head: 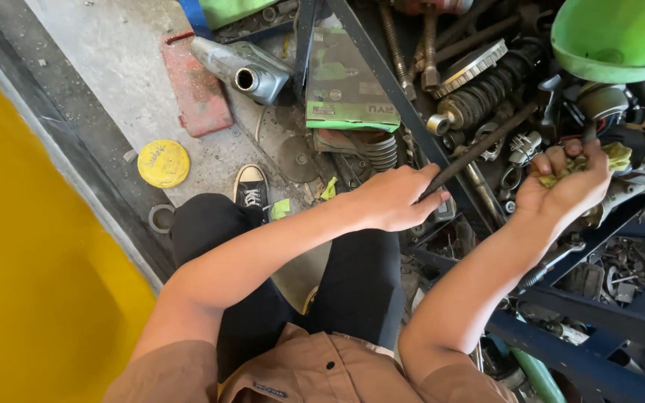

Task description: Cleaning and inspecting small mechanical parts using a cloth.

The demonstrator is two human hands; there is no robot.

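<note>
Cluttered blue parts rack (561, 358): left hand (393, 198) closed around threaded rod (479, 145), right hand (565, 186) cupped half-open holding crumpled yellow-green scraps (615, 155).

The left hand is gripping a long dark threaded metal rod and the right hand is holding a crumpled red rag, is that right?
Not quite. In the head view the right hand holds a crumpled yellow-green rag, not a red one. The left hand does grip the long dark threaded metal rod.
</note>
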